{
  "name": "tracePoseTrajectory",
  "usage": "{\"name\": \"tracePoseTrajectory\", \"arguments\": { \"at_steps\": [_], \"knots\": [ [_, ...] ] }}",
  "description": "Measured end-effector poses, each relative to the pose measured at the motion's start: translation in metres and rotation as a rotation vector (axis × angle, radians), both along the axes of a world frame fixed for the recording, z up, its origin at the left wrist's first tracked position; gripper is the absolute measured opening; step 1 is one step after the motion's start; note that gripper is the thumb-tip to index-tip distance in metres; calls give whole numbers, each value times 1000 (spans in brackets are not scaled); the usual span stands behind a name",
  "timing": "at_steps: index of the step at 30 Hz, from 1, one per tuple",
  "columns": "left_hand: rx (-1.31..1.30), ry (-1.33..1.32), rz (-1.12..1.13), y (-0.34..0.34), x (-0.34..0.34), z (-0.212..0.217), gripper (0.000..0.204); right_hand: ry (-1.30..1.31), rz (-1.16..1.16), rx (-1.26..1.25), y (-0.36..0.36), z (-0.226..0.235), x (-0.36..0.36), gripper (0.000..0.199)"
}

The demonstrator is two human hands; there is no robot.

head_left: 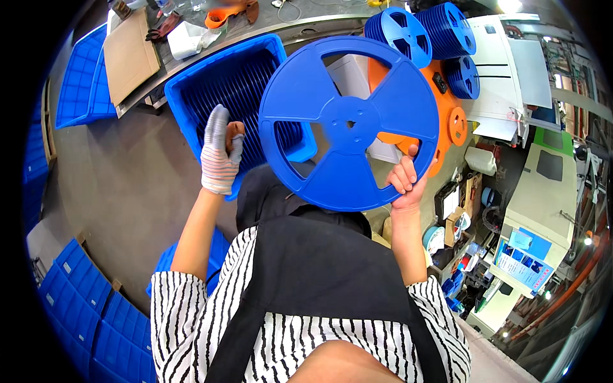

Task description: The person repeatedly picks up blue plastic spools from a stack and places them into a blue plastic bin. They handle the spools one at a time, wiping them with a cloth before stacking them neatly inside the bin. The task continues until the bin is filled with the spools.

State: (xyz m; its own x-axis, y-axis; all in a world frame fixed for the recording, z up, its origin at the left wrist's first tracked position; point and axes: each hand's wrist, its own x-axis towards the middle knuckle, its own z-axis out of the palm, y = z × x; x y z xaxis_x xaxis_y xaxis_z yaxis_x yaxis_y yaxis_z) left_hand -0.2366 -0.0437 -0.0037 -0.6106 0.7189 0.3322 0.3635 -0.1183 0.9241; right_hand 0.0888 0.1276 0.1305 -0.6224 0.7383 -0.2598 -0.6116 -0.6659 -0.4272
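A large blue plastic reel flange, a flat disc with wide cut-out windows and a small centre hole, is held up in front of me. My right hand, bare, grips its lower right rim with the fingers through a window. My left hand wears a striped, light-coloured glove with some fingertips uncovered. It stands apart from the disc on the left, fingers stretched and nothing seen in it. Just beyond it sits a blue crate holding a row of similar blue discs on edge.
Stacked blue reels stand on an orange surface beyond the disc. A workbench with cardboard runs across the back. Blue crates line the left. A pale machine and cluttered small items are at right.
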Motion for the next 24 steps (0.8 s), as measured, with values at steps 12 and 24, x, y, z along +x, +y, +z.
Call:
{"name": "tracePoseTrajectory", "arguments": {
  "at_steps": [12, 24],
  "knots": [
    [-91, -147, 130, 130, 59, 69, 20, -255, 380, 56, -42, 55, -75, 60],
    [280, 89, -141, 107, 114, 105, 23, -190, 357, 82, -38, 55, -60, 62]
  ]
}}
